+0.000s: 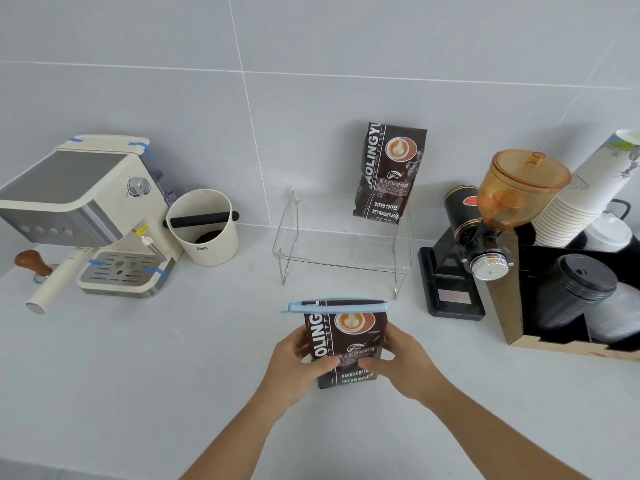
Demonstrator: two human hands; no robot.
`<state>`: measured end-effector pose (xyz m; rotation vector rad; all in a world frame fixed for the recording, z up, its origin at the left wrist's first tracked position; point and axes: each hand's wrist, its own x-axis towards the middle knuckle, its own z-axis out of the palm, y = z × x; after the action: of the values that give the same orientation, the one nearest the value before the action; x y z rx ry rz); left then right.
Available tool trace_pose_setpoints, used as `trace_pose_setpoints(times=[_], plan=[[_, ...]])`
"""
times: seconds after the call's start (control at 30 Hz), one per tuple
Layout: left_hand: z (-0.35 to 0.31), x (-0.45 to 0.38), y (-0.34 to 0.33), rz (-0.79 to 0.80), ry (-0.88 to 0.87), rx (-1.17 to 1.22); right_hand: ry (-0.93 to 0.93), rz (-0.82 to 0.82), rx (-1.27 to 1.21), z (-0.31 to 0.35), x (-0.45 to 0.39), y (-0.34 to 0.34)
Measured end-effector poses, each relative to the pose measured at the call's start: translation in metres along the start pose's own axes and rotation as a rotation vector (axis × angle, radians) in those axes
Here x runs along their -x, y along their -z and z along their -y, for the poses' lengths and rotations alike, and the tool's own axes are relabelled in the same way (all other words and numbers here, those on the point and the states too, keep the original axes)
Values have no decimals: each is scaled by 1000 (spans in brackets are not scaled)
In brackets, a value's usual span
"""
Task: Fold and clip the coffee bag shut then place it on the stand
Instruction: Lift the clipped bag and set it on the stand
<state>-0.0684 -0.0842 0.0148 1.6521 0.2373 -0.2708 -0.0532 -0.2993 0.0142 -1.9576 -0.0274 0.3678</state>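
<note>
Head view: dark brown coffee bag [346,344] upright above the white counter [138,375], top folded and pinched under a pale blue clip [336,306]. Left hand [298,365] and right hand [401,362] grasp its sides, near the clear stand [346,244].

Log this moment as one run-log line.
stage: clipped, pre-place | left hand + right hand: holding coffee bag | blue clip: on | stand: second bag

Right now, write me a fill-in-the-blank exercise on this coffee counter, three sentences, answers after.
1. The clip across the top of the held coffee bag is light ____.
2. The left hand and right hand grip the bag from ____ sides.
3. A second coffee bag already stands on the clear ____ by the wall.

Answers: blue; opposite; stand
</note>
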Motion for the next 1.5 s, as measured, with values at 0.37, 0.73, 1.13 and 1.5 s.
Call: trace_pose_setpoints(times=[0.37, 0.73, 1.13, 1.5], plan=[[-94, -17, 26, 2, -121, 86, 117, -105, -58, 84, -16, 23], [-160, -40, 41, -190, -352, 135, 224, -160, -191, 164, -57, 38], [-210, -106, 58, -212, -476, 71, 272, -289, -142, 215, -122, 44], [-194, -182, 63, -176, -369, 25, 142, -323, -101, 191, -189, 31]])
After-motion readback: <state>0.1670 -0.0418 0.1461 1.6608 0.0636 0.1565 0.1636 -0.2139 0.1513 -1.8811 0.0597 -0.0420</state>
